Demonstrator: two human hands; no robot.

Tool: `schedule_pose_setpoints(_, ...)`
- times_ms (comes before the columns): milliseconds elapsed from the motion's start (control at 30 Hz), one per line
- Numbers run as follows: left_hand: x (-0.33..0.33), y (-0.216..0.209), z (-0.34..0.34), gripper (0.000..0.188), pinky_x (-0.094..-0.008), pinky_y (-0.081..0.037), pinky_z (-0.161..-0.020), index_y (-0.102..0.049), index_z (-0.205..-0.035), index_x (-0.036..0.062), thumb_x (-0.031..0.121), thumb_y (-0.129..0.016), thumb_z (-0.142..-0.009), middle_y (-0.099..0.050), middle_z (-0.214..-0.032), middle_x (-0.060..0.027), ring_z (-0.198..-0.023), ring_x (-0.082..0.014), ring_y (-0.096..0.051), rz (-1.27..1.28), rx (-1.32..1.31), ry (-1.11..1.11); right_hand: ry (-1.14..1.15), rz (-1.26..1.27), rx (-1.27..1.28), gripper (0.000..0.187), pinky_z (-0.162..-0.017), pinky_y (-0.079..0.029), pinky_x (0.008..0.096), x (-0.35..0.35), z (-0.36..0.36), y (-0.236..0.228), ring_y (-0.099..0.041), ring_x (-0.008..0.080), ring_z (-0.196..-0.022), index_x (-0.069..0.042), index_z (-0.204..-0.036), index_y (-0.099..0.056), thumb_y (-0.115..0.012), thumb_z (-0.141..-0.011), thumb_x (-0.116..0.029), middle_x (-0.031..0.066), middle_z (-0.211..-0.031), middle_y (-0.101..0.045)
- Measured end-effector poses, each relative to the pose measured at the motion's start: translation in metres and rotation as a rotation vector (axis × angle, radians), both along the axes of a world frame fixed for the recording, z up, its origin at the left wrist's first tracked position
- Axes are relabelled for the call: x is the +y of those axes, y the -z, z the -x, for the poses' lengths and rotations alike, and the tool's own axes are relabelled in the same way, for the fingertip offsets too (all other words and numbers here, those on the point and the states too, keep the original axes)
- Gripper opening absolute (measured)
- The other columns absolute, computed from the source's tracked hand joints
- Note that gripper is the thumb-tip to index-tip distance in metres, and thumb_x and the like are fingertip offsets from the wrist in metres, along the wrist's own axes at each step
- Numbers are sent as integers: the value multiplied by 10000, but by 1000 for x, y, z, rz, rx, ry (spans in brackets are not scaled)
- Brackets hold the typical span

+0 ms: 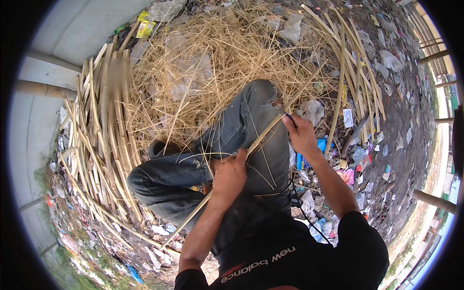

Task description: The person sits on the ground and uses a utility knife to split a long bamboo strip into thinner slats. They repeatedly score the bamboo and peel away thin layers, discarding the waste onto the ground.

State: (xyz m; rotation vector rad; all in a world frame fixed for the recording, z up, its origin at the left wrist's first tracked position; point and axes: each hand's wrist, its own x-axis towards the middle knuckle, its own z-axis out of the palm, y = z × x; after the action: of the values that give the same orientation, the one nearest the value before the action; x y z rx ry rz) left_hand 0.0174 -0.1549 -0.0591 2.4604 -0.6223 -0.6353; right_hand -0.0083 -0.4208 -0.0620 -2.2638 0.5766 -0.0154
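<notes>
A long, pale bamboo strip point(265, 134) runs slantwise across my lap, from beyond my right knee down past my left forearm. My left hand point(228, 175) is closed around it near the middle of my lap. Farther up the strip, by the right knee, my right hand point(300, 133) is closed on a small dark tool point(290, 118) that touches the strip. Its blade, if it has one, is mostly hidden. Thin curled shavings point(215, 154) lie over my jeans point(169, 176) around the left hand.
Split bamboo strips point(104, 140) lie piled at the left, with another bundle point(355, 67) at the far right. A heap of straw-coloured shavings point(227, 53) spreads ahead of my legs. Plastic litter point(345, 176) covers the ground at the right; a pale wall point(43, 116) stands left.
</notes>
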Motion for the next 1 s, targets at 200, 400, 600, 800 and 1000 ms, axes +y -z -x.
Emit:
schedule_pose_setpoints(200,-15,1,-3,167,-627,-537,-716,-549,-1156,63,191,-553,-1048,-719,-898,-271,-821,-525,-695,-46,28,22,-169,-44,-4,424,-565,-485,480,55,21,-16,-641,446,-634,-2,-894,-707,-663,-1028,-402,225,-661,-617)
schedule_pose_setpoints(400,-15,0,-3,180,-622,-548,-723,-553,-1156,57,198,-564,-1045,-722,-895,-267,-826,-520,-702,-56,-12,40,-169,-49,-86,522,-494,-380,371,52,19,-5,-475,187,-479,15,-768,-671,-695,-1019,-442,110,-540,-504)
schedule_pose_setpoints(600,-14,-1,-4,187,-619,-555,-716,-556,-1148,56,210,-577,-1043,-726,-884,-254,-804,-517,-706,-48,9,20,-209,-738,486,636,-493,-298,301,41,11,-21,-410,77,-522,-59,-620,-529,-634,-1043,-522,-60,-553,-413)
schedule_pose_setpoints(800,-10,-1,-4,175,-619,-558,-711,-552,-1129,58,209,-572,-1043,-722,-875,-258,-805,-521,-704,-18,-14,19,156,-317,-113,485,-541,-341,316,-16,9,4,-431,89,-583,-41,-750,-548,-636,-1052,-409,-26,-624,-460)
schedule_pose_setpoints(1000,-3,2,-2,164,-623,-551,-701,-549,-1112,55,203,-564,-1043,-713,-885,-268,-812,-531,-692,29,-46,13,143,234,-43,397,-583,-430,472,-66,-5,-6,-573,393,-583,7,-913,-651,-618,-1057,-362,209,-651,-591)
